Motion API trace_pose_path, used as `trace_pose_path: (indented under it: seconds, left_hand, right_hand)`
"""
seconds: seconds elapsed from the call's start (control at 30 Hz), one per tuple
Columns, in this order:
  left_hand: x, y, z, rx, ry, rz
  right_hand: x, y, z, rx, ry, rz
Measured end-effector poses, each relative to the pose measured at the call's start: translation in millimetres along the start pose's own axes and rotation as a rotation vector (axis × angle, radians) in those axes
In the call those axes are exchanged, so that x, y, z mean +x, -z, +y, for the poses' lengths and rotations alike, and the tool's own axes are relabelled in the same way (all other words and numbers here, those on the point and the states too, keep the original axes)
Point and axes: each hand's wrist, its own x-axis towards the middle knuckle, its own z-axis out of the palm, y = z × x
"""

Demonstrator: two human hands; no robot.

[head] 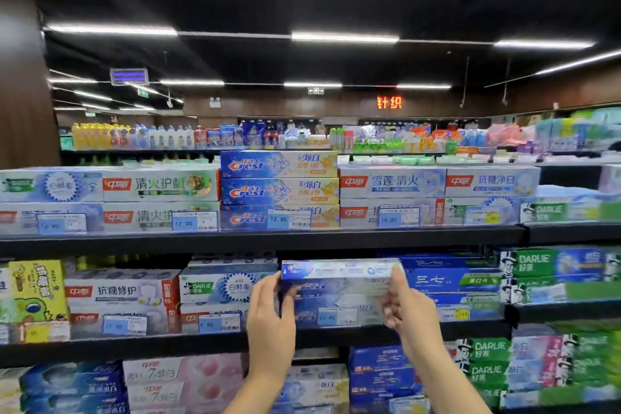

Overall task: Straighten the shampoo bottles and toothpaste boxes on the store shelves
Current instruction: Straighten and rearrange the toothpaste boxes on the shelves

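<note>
Both hands are up at the middle shelf, working one toothpaste box between them. The left hand is gripping the box's left end, its fingers curling round the edge with the thumb coming across the front. The right hand is taking the right end, its fingers bent and pinching that corner.

The box is lying lengthwise in the middle of the shelf, above a blue price tag on the shelf lip. It is blurred, so I cannot tell whether it is resting on boxes beneath or being held just clear of them.

A Darlie box is sitting just beside it on the left, and dark blue boxes are stacking up close on the right, with green Darlie boxes beyond them. On the top shelf, three Crest boxes are piled directly above.
</note>
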Motion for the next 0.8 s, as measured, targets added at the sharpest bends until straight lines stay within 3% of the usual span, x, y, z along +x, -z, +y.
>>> trace_pose_path:
  seconds: [0.13,0.23,0.53,0.8]
  left_hand:
    - [13.7,-9.4,-17.7,0.241,0.087,-0.047]
    - [18.4,-13.4,-20.6,0.415,0.022,-0.004]
    - [29.8,-18.4,-18.4,0.488,0.103,-0.107]
    - [30.1,-21.0,-18.6,0.509,0.129,-0.085]
  right_hand:
    - [12.9,-6.1,-9.3,-0.053,-0.047,0.031]
    - [17.8,-9.5,-15.2,-0.073,-0.100,0.048]
    - [23.0,-4.5,-14.1,-0.192,-0.104,0.028]
    - [27.1,-4.9,-10.4,-0.300,-0.076,0.041]
